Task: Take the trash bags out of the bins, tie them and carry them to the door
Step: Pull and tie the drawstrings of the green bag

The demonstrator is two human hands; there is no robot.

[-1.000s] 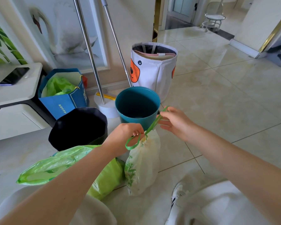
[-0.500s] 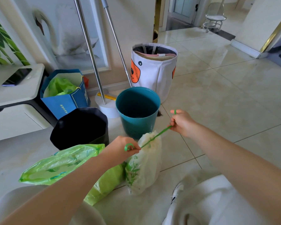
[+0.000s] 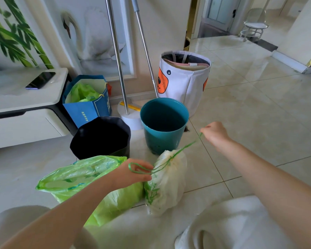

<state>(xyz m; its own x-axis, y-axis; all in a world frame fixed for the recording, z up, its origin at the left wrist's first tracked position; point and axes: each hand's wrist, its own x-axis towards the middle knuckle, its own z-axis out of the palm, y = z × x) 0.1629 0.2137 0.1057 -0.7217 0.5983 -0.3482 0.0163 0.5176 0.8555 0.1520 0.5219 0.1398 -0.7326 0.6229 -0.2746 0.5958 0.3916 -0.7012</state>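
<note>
A white trash bag (image 3: 166, 182) with green print stands on the floor tiles in front of the teal bin (image 3: 163, 123). Its mouth is gathered by a green drawstring (image 3: 185, 147). My right hand (image 3: 215, 134) grips one end of the string, pulled out taut to the right. My left hand (image 3: 131, 174) holds the looped other end at the bag's left side. A green trash bag (image 3: 83, 178) lies on the floor under my left forearm, its mouth gaping. The black bin (image 3: 101, 137) stands behind it; I cannot tell what it holds.
A blue paper bag (image 3: 87, 110) with green plastic inside stands by the white cabinet (image 3: 23, 108), where a phone (image 3: 40, 80) lies. Two mop poles (image 3: 115, 51) and a white fabric basket (image 3: 184, 79) stand at the wall. Tiled floor stretches right toward a doorway (image 3: 217, 13).
My hands have pulled apart: the right moved out to the right, the left dropped down and left. The drawstring has stretched and the white bag's mouth has cinched shut.
</note>
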